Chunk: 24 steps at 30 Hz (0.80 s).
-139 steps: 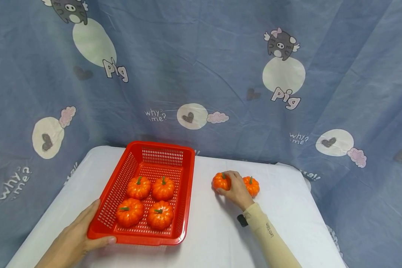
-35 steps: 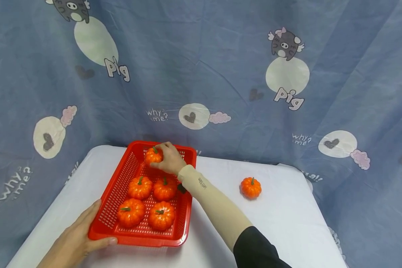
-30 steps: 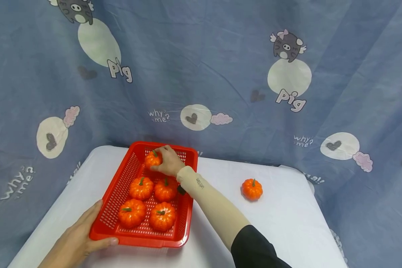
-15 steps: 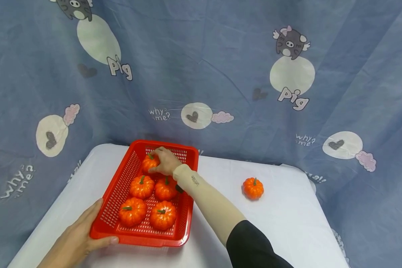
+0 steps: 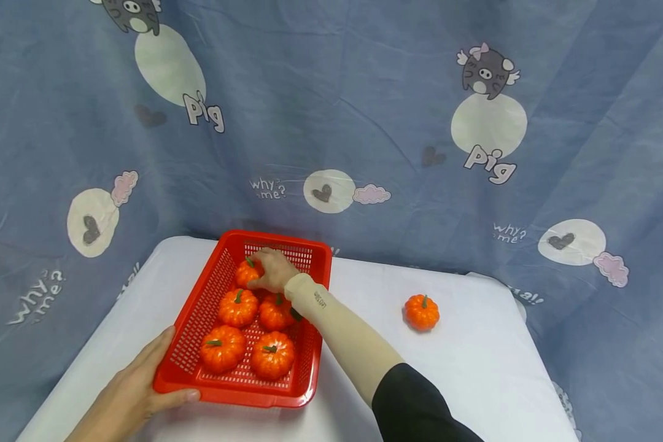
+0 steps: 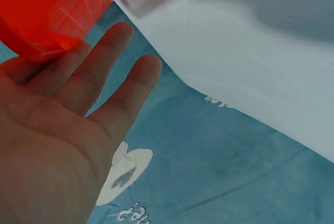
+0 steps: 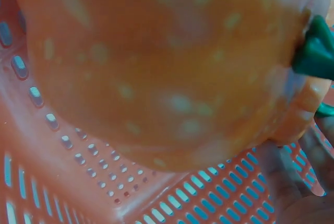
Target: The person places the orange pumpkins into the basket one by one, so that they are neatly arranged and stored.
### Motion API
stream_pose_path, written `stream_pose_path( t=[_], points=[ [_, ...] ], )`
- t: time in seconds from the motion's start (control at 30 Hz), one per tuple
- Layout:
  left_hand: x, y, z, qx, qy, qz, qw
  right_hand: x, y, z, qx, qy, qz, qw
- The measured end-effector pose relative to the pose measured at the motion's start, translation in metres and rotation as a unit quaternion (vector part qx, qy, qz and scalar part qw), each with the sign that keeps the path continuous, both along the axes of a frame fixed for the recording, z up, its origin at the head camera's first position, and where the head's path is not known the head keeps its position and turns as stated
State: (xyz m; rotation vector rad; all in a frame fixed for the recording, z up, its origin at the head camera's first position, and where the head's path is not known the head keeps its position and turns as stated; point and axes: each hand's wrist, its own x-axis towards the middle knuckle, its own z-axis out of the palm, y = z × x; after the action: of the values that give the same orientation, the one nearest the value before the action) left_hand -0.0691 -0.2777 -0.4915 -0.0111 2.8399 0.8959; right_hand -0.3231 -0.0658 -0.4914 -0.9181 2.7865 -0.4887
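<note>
In the head view a red plastic basket (image 5: 243,396) sits on the white-covered table. My left hand (image 5: 129,383) holds its near left corner, thumb along the front rim. In the left wrist view two fingers (image 6: 112,51) stretch past the basket, off its wall. My right hand (image 5: 276,270) grips a small orange pumpkin (image 5: 247,274) with a green stem at the back of the basket. Its fingers (image 7: 284,174) show beside that pumpkin in the right wrist view, where a nearer pumpkin (image 7: 156,78) fills most of the picture. Several like pumpkins (image 5: 223,348) lie in the basket's nearer part.
One more pumpkin (image 5: 422,312) lies alone on the white tablecloth (image 5: 475,368), right of the basket. A blue printed curtain (image 5: 398,153) hangs behind and around the table. My right forearm (image 5: 348,337) crosses over the basket's right rim.
My right hand has carried a pumpkin from the table at right into the back of the basket, then lowered it slightly nearer. The left hand has stayed at the corner.
</note>
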Motion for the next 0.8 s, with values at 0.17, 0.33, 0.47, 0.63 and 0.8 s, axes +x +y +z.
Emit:
stream_pose_path(
  t=[0.17, 0.33, 0.47, 0.63, 0.8],
  points=[
    [-0.0006, 0.0012, 0.0006, -0.003, -0.002, 0.001, 1.0, -0.0003, -0.0008, -0.002, 0.007, 0.001, 0.003, 1.0],
    [-0.0009, 0.001, 0.0016, -0.002, -0.001, 0.0, 1.0, 0.0, -0.0013, 0.0002, 0.007, -0.007, 0.008, 0.9999],
    [-0.0005, 0.0016, 0.0019, 0.0, -0.003, 0.002, 1.0, 0.0002, -0.0002, 0.0024, 0.001, -0.015, 0.005, 0.9999],
    [-0.0003, 0.0011, 0.0016, -0.001, -0.001, 0.001, 1.0, 0.0016, 0.0024, 0.0041, -0.01, -0.024, -0.002, 0.9997],
    [-0.0008, 0.0005, 0.0011, -0.001, -0.01, 0.0, 1.0, 0.0032, 0.007, 0.0056, -0.015, -0.027, 0.004, 0.9995]
  ],
)
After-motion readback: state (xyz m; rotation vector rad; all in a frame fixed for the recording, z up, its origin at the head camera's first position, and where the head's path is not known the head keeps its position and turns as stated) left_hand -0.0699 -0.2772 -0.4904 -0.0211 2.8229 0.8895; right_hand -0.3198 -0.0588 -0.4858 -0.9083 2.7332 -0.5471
